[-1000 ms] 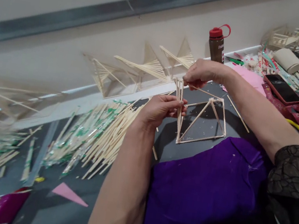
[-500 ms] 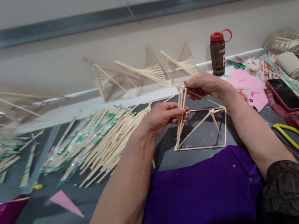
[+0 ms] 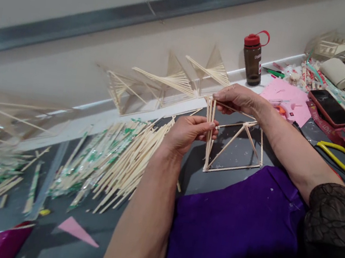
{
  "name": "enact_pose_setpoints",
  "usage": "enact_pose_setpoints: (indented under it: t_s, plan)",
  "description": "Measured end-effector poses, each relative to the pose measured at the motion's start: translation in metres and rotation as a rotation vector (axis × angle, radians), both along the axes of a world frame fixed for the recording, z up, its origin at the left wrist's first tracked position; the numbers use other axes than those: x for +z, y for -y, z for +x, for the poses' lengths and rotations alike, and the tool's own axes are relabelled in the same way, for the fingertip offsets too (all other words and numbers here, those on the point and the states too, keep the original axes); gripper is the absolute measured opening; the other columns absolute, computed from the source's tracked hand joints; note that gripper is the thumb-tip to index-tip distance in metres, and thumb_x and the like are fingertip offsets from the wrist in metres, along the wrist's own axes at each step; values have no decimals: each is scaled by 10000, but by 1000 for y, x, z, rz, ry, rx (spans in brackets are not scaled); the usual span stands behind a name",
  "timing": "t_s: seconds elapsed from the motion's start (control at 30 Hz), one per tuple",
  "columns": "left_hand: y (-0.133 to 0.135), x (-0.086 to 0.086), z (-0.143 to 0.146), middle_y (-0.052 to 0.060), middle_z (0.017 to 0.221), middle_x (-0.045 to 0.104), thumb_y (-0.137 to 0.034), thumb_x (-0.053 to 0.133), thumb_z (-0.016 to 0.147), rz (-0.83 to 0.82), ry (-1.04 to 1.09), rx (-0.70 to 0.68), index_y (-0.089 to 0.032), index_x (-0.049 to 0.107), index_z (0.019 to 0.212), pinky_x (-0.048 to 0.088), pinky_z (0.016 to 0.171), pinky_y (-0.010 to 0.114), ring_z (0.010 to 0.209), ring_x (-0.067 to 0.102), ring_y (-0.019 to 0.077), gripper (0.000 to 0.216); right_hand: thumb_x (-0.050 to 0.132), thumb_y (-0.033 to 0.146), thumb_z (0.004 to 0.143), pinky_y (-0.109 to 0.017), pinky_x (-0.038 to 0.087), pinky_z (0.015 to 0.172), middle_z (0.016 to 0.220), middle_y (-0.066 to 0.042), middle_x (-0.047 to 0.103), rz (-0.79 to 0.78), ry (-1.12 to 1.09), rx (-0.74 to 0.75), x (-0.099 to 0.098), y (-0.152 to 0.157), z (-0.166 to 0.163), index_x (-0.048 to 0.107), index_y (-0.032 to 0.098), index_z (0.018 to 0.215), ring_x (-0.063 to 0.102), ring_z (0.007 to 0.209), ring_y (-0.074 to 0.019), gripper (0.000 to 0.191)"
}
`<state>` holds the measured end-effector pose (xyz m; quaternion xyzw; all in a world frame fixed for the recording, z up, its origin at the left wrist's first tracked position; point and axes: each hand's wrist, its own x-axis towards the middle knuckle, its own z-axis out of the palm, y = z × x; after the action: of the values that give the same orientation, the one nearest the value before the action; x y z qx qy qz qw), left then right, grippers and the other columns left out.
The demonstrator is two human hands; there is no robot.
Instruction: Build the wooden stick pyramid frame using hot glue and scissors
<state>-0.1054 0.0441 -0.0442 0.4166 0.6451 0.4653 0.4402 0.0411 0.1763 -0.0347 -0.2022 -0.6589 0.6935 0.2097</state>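
A chopstick frame point(image 3: 233, 170) of pale thin sticks rests on the dark table in front of me, with slanting struts meeting at a raised corner. On its left side several near-upright chopsticks stand close together. My left hand point(image 3: 188, 133) pinches these sticks around mid-height between thumb and fingers. At their upper end, my right hand point(image 3: 238, 99) is closed, fingers bent around the top corner of the frame. A thin stick runs from that corner back under my right wrist. Part of the right hand's grip is hidden behind its own fingers.
Loose chopsticks point(image 3: 134, 162) and wrapped ones point(image 3: 96, 156) lie to the left. Finished stick models point(image 3: 173, 81) lean along the wall. A red-capped bottle point(image 3: 252, 61), pink paper point(image 3: 285, 94), a phone point(image 3: 329, 108), and yellow-handled scissors point(image 3: 340, 157) sit at the right. Purple cloth point(image 3: 237, 217) covers my lap.
The view has shifted slightly. Both hands keep the same hold on the chopstick frame, with hardly any visible movement.
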Motion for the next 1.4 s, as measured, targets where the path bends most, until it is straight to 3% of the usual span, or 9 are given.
enact_pose_setpoints:
  t_s: [0.3, 0.57, 0.73, 0.93, 1.03, 1.2, 1.4]
  plan:
    - [2, 2, 6, 74, 652, 709, -282, 823, 616, 9, -42, -2, -114, 757, 764, 506, 542, 267, 559, 662, 159, 233, 522, 234, 929, -202, 433, 583, 648, 0, 587, 134, 64, -67, 4, 6, 5, 589, 142, 740, 501, 556, -82, 221]
    - [2, 4, 9, 55, 647, 702, -260, 790, 642, 13, -51, -2, -111, 741, 776, 495, 560, 252, 561, 658, 139, 206, 484, 275, 1015, -184, 416, 500, 615, -11, 613, 41, 8, -54, 2, 1, 3, 619, 138, 738, 549, 522, -82, 337]
    - [3, 4, 10, 55, 666, 709, -250, 764, 674, 7, -61, 6, -117, 744, 783, 502, 583, 252, 563, 650, 126, 172, 537, 131, 955, -171, 350, 437, 530, 11, 576, 122, -46, -29, 2, 3, 4, 616, 114, 662, 472, 453, -56, 305]
    - [15, -2, -3, 89, 885, 771, -281, 774, 653, -28, -145, -76, -153, 779, 906, 436, 547, 203, 743, 669, 139, 284, 573, 198, 964, -193, 389, 470, 573, -9, 600, 165, 8, -61, 4, 0, 5, 621, 131, 656, 509, 491, -70, 319]
    - [24, -5, -12, 92, 941, 773, -264, 766, 643, -76, -216, -71, -158, 780, 964, 346, 480, 193, 675, 611, 108, 338, 653, 245, 914, -206, 409, 496, 584, -15, 610, 174, 24, -57, 3, -4, 6, 631, 159, 636, 526, 523, -84, 292]
    - [36, -10, -17, 102, 993, 766, -244, 737, 675, -140, -165, -133, -158, 750, 1096, 285, 428, 202, 552, 552, 75, 430, 602, 236, 914, -232, 426, 508, 574, -30, 608, 183, 2, -64, 4, -3, 8, 659, 160, 632, 520, 524, -102, 297]
    - [39, -18, -13, 110, 1049, 763, -214, 754, 695, -176, -55, -263, -150, 746, 1060, 270, 393, 195, 515, 563, 62, 371, 569, 226, 924, -206, 396, 459, 526, -9, 597, 200, -35, -76, 5, -1, 10, 657, 150, 618, 520, 475, -88, 327]
